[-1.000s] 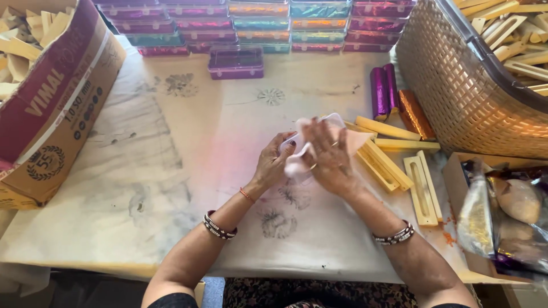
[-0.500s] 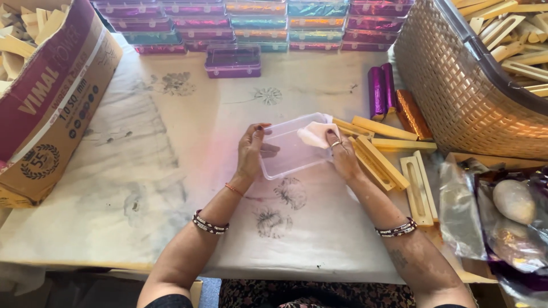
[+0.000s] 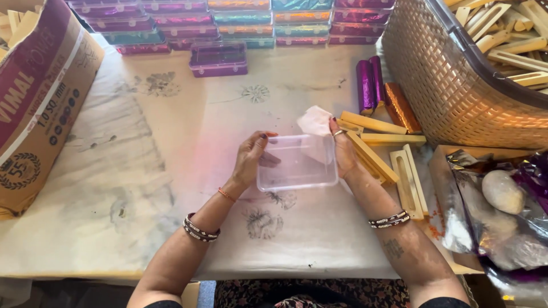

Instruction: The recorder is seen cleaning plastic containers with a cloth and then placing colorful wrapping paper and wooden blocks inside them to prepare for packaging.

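Over the printed tablecloth (image 3: 142,188) we grip a clear plastic box (image 3: 297,162) between both hands, left hand (image 3: 251,157) on one end, right hand (image 3: 342,149) pinching a white cloth (image 3: 314,121) against the other. We judge wiping is under way; next, the cloth needs pressing inside the box.

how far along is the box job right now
Done: rows of filled, foil-lined boxes stacked along the table's far edge. In hand: an empty clear plastic box between left hand and right hand, which also holds a white cloth. Left: loose foil-wrapped rolls and wooden pieces.
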